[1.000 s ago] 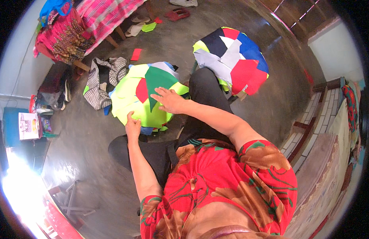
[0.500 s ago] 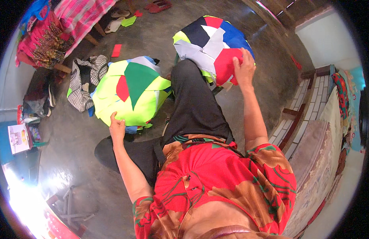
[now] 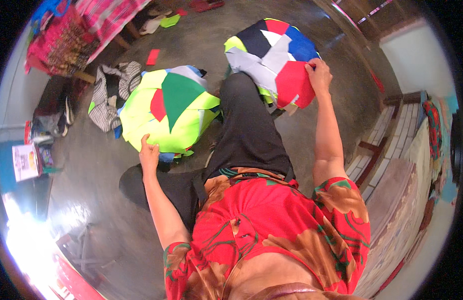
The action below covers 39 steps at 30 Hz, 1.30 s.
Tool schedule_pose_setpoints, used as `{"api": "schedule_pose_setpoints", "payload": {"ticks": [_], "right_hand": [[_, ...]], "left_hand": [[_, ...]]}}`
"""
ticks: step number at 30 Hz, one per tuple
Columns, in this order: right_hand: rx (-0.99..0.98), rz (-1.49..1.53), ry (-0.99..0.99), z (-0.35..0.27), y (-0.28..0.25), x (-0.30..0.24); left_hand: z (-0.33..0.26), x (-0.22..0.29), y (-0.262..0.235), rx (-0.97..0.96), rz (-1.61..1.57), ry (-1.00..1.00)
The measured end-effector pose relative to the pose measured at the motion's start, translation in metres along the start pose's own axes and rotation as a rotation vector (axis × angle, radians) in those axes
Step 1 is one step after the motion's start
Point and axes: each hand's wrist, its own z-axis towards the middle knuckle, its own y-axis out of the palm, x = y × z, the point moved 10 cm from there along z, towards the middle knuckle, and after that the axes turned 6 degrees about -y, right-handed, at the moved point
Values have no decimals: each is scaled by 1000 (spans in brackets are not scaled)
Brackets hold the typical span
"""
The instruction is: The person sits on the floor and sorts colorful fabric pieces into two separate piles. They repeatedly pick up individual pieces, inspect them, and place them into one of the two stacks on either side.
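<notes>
Red cloth (image 3: 295, 85) is pinched by the right hand (image 3: 320, 76). Yellow cloth (image 3: 144, 131) (under a green piece (image 3: 180, 95)) is touched by the left hand (image 3: 149, 153) — its grip cannot be told.

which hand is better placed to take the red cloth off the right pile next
Probably the right hand: it is at the edge of the red cloth, while the left hand is farther off, at the neon yellow cloth.

Home, living room by appearance: smooth grey floor (image 3: 101, 190); far left, pink plaid cloth (image 3: 109, 21) covers wooden-legged furniture (image 3: 85, 76); black-and-white shoe (image 3: 68, 111) nearby; right, beige patterned fabric (image 3: 402, 167).
</notes>
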Motion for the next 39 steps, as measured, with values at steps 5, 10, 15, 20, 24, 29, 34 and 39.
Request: {"api": "schedule_pose_setpoints", "payload": {"ticks": [5, 10, 15, 20, 24, 29, 34, 39], "right_hand": [[241, 64, -233, -7, -41, -53], [-248, 945, -186, -12, -9, -163], [-735, 1623, -49, -72, 22, -321], [-894, 1884, 101, -98, 43, -415], [-902, 1999, 233, -112, 105, -448], [-985, 1543, 393, -158, 224, -401], [-1014, 1461, 392, -172, 220, -389], [-763, 1058, -143, -148, 167, -388]], "left_hand": [[5, -13, 4, 25, 49, -16], [1, 0, -3, 44, 75, -33], [-2, -1, -5, 29, 85, -101], [0, -6, -5, 77, 68, -58], [3, -3, -4, 93, 105, -57], [5, -7, 4, -17, 80, -134], [3, -10, 1, 42, 85, -108], [2, -8, -2, 51, 55, -73]]}}
